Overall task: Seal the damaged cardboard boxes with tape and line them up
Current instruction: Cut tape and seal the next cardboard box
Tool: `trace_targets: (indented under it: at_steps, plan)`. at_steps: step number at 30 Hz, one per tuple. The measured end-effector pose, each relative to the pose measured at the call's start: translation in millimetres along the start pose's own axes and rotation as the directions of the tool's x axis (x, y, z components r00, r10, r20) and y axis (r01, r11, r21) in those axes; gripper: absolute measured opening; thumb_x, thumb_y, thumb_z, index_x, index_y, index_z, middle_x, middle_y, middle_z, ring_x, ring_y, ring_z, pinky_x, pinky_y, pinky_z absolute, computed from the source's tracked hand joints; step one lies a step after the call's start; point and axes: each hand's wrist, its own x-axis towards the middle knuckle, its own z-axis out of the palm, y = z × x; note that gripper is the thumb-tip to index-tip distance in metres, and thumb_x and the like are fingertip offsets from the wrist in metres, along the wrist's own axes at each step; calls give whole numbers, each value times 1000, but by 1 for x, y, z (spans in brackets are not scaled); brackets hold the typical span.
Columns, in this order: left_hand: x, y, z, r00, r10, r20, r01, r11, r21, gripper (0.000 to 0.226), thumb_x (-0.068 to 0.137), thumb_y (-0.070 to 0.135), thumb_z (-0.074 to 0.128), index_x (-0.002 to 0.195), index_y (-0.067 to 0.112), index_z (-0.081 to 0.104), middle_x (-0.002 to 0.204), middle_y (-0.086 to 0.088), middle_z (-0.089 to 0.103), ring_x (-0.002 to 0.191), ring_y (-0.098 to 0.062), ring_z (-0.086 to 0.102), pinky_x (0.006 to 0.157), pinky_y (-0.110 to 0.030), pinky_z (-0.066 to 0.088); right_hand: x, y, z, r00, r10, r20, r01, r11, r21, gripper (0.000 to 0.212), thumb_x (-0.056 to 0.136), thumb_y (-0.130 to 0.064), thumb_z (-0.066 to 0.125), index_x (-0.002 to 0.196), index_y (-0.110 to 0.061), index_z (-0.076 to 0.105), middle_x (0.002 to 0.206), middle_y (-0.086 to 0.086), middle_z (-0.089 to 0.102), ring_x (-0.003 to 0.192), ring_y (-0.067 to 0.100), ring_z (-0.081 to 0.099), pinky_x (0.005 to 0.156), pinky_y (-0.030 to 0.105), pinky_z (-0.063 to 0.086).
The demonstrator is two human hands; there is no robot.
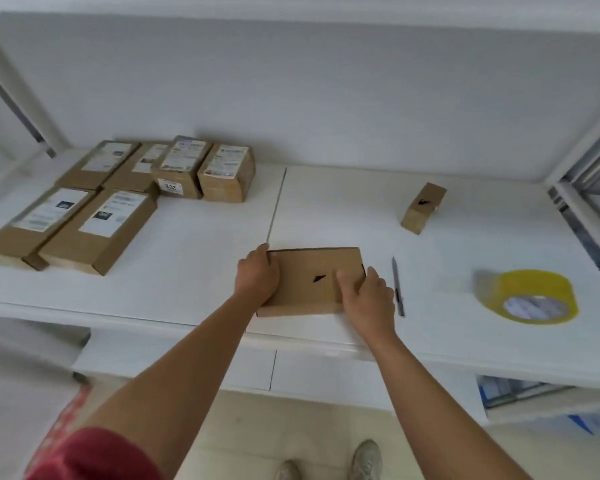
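Both hands grip torn box (309, 271): left hand (257, 277), right hand (368, 292) | long axis crosswise | tape roll (530, 294) beyond right hand, nearer it

A single head-worn view looks steeply down and forward, close over the white shelf (194, 237).

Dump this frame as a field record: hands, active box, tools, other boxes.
left hand: grips left end of the flat cardboard box
right hand: holds its right end, thumb on top
flat cardboard box: near shelf's front edge, dark tear in top face, no tape visible
tape roll: yellow, right of the box, untouched
pen-like tool: lying just right of the right hand
small torn box: alone, back right
labelled boxes: six, grouped back left
shelf: white
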Motion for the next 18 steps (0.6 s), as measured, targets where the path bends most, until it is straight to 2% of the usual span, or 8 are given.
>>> trace_targets:
  at_steps: [2,3,5,7,8,10,13,18]
  plan:
    - [1,3,8,999,43,-7,-43,998,37,44,104,28,32,145,16,42,146,-11,47,132,-34,39,108,-46,34,-7,-2,3,997,-24,-78,16,995,-95,84,92,-67,41,151,-8,26,149,16,39,137,36,34,108,49,32]
    - [2,4,11,998,59,-16,-58,997,47,43,104,29,31,143,16,43,144,-11,47,131,-33,39,106,-47,35,-11,-4,4,982,-110,-151,82,980,-183,83,93,-66,42,152,-10,25,153,14,34,141,33,30,110,49,29]
    - [4,4,15,996,78,-33,-75,995,71,41,105,31,29,140,16,46,140,-11,49,127,-33,40,103,-46,37,-17,-7,8,884,-418,-207,334,877,-346,65,98,-53,44,150,-15,37,157,7,34,143,27,30,109,47,29]
    - [6,5,16,995,91,-39,-87,992,87,41,105,33,30,137,15,48,137,-13,50,125,-34,42,101,-46,37,-21,-8,15,769,-633,-90,537,715,-447,51,100,-43,40,143,-18,51,153,-2,43,144,23,34,108,46,33]
    - [8,5,16,994,98,-38,-94,991,90,41,105,33,30,137,15,48,137,-13,50,124,-35,43,101,-45,37,-23,-6,18,764,-645,-2,561,666,-492,50,101,-44,35,141,-20,54,151,-6,46,145,21,33,109,46,33]
    - [12,7,16,993,111,-30,-108,990,94,41,105,34,30,136,15,49,137,-13,50,123,-34,43,101,-45,37,-22,-1,22,824,-555,111,515,653,-555,57,101,-50,24,146,-23,48,153,-11,42,149,19,25,116,46,23]
    - [16,10,16,991,130,-19,-127,987,100,41,104,34,30,136,16,49,137,-12,51,122,-33,44,101,-45,37,-18,7,24,873,-468,138,454,676,-580,65,99,-56,14,152,-26,35,158,-13,31,151,18,16,119,43,11]
    - [18,13,17,991,132,-15,-130,986,101,41,103,35,29,134,17,51,135,-10,52,121,-31,44,100,-43,38,-17,4,25,894,-425,139,426,718,-550,63,99,-55,18,153,-26,32,161,-14,26,151,19,13,120,44,7]
